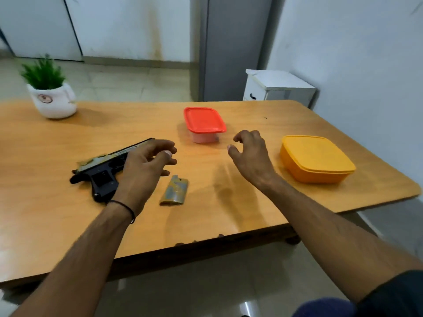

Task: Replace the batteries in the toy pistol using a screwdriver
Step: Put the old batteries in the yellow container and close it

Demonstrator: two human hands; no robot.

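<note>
Wooden table (45,145), tiled floor (137,83) beyond; both hands (144,172) (249,154) above it, relaxed, empty.

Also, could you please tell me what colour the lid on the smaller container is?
The lid is red, seen clearly in the head view.

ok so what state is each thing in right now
pistol: lying on its side, cover off
cover: loose, beside the pistol
red box: lid on
yellow box: lid on
plant pot: upright
left hand: open, holding nothing
right hand: open, holding nothing
</note>
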